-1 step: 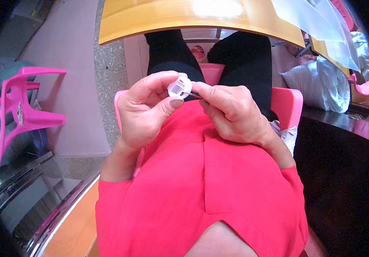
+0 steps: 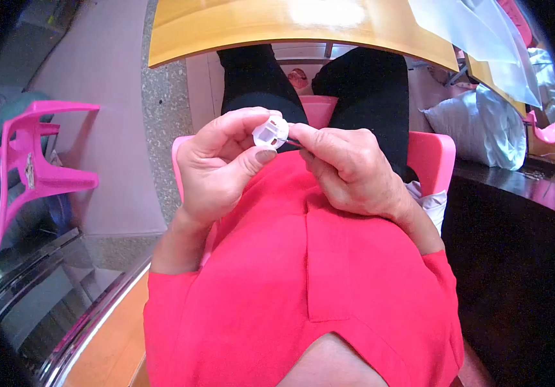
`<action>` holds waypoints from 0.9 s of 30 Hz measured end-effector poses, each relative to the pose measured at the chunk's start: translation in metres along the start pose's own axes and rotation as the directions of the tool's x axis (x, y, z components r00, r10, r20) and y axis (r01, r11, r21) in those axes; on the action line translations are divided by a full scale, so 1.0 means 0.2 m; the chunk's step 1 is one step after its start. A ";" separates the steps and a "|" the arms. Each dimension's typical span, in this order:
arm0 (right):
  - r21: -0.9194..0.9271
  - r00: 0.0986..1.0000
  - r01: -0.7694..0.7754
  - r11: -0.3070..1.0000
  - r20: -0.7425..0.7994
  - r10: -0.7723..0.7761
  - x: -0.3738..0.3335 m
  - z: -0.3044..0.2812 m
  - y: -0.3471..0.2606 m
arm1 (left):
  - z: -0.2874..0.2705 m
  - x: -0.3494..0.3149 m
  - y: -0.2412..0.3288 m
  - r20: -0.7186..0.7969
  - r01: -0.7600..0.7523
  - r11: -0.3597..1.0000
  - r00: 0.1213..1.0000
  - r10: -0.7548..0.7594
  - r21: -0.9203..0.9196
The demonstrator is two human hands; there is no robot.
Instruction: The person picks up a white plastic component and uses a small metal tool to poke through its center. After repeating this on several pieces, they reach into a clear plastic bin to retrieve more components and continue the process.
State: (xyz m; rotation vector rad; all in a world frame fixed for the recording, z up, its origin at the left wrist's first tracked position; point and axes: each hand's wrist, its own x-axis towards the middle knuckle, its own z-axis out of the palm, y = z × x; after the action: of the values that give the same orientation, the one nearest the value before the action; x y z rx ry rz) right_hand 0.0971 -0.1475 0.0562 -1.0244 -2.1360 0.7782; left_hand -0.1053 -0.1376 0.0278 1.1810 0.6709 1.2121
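Observation:
My left hand (image 2: 216, 169) pinches a small round white plastic piece (image 2: 268, 133) between thumb and fingertips, above my lap. The piece has a raised rim and small slots, and its hollow side shows. From the right, my right hand (image 2: 353, 166) grips a thin dark wire or rod (image 2: 294, 142) between thumb and forefinger. Its lighter tip reaches the edge of the white piece, beside my left thumb. Whether the tip goes into a slot, I cannot tell. The rest of the thin item is hidden inside my right fist.
A yellow wooden table (image 2: 239, 31) stands ahead, with a clear plastic sheet (image 2: 484, 39) hanging over its right side. Between my legs is a pink container (image 2: 319, 111). On the left lies a pink plastic stool (image 2: 29, 168); stuffed white bags (image 2: 477, 132) sit at right.

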 end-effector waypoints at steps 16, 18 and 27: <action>-0.039 1.000 -0.007 0.999 -0.012 0.007 0.01 0.02 0.04 | 0.00 0.00 -0.06 -0.016 0.036 0.999 0.999 -0.037 -0.030; -0.048 1.000 -0.020 0.999 0.002 0.020 0.01 0.02 0.04 | 0.00 0.00 -0.05 -0.024 0.046 0.999 0.999 -0.046 -0.024; 0.044 1.000 -0.023 0.999 -0.013 0.023 0.00 0.03 0.07 | 0.01 0.00 -0.07 -0.030 0.000 1.000 1.000 0.000 -0.016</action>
State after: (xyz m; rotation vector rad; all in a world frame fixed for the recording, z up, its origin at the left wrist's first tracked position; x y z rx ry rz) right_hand 0.0981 -0.1413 0.0432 -1.0301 -2.0899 0.8238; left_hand -0.0997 -0.1371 0.0156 1.1515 0.6824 1.2354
